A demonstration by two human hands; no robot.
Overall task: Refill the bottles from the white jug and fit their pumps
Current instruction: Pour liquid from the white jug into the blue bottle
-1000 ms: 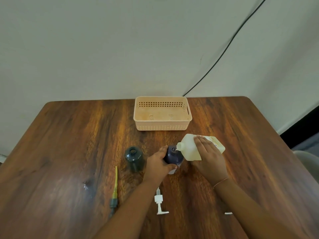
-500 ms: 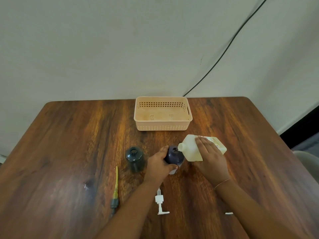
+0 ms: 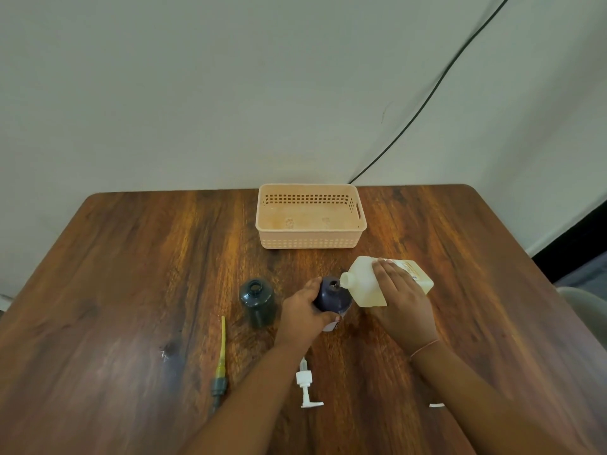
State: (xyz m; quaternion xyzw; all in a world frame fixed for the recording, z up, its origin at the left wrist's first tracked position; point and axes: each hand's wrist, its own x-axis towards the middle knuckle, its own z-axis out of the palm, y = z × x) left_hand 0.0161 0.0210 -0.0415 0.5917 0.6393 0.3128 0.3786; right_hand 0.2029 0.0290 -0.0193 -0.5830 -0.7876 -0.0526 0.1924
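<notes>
My right hand grips the white jug, tipped on its side with its spout at the mouth of a dark purple bottle. My left hand is wrapped around that bottle, which stands upright on the table. To the left stands a dark green bottle, open at the top and untouched. A green pump with a yellow tube lies flat at the front left. A white pump lies between my forearms.
A peach plastic basket stands behind the bottles, near the far edge of the wooden table. A small white piece lies by my right forearm. A black cable runs down the wall.
The jug and both hands have hardly moved; the spout stays at the purple bottle's mouth.
</notes>
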